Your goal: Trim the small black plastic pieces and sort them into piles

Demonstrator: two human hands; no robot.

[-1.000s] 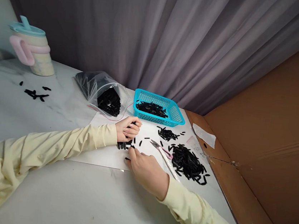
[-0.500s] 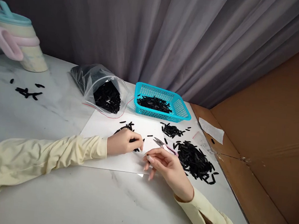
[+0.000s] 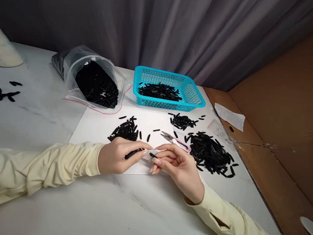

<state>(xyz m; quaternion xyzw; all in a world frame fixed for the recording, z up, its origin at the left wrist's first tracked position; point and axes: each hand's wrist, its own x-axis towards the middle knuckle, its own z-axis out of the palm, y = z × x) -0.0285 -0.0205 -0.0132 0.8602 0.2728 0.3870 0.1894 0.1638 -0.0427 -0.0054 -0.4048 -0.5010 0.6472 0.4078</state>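
Observation:
My left hand (image 3: 121, 155) is closed, with a small slim black piece (image 3: 134, 153) between thumb and fingers. Close beside it, my right hand (image 3: 177, 165) pinches another such black piece (image 3: 153, 155); its exact kind is too small to make out. The fingertips of both hands nearly meet above the white sheet (image 3: 88, 124). Just beyond my left hand lies a heap of the same black pieces (image 3: 125, 129). Thread snips (image 3: 175, 140) with a pink handle rest behind my right hand.
A clear zip bag (image 3: 72, 81) full of black pieces lies open at the back, beside a turquoise basket (image 3: 166, 104) holding more. Two further heaps, a small one (image 3: 183, 121) and a larger one (image 3: 210, 154), are on the right. A cup (image 3: 0, 47) stands far left.
My left hand has moved from over the heap towards my right hand, bringing a black piece. The fingertips are now close together. The view has shifted, so the cup is partly cut off.

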